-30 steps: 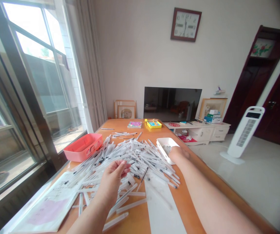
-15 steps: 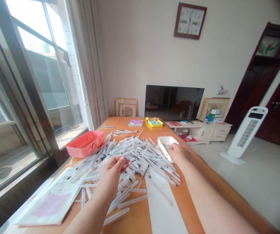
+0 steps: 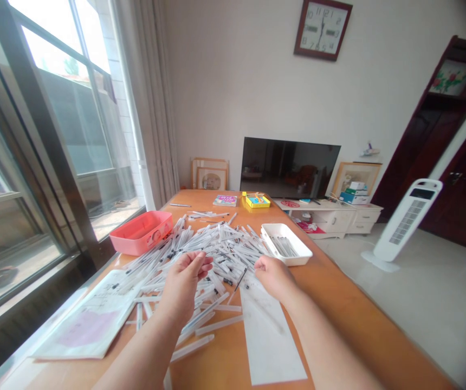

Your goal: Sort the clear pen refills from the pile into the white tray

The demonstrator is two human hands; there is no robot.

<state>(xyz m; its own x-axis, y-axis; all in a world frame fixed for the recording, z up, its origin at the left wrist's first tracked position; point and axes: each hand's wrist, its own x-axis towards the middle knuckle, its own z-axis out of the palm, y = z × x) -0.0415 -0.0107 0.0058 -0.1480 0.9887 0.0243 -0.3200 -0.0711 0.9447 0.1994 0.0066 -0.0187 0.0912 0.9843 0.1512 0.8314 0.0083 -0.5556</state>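
A large heap of clear pen barrels [image 3: 233, 246], with black tips and caps among them, covers the middle of the table. Over its near side is my left hand [image 3: 186, 276], thumb pressed to the curled fingers; whatever they might pinch does not show. My right hand [image 3: 276, 277] is closed too, at the heap's right edge above a white paper strip [image 3: 271, 346], its fingertips partly hidden. Just beyond that hand, a white tray [image 3: 304, 253] holds several thin pen pieces [image 3: 284, 245]. One dark, slim pen piece [image 3: 239, 280] lies between my hands.
A pink basket [image 3: 131, 246] stands left of the heap, with an open booklet [image 3: 90, 319] nearer me. Farther back on the table [image 3: 338, 319] are a magazine [image 3: 225, 201] and a yellow box [image 3: 258, 201]. A tower fan [image 3: 406, 222] stands on the floor to the right.
My right hand has come back from over the white tray toward the heap's right edge, uncovering the tray. My left hand keeps nearly the same place and pinched shape. The view has shifted slightly.
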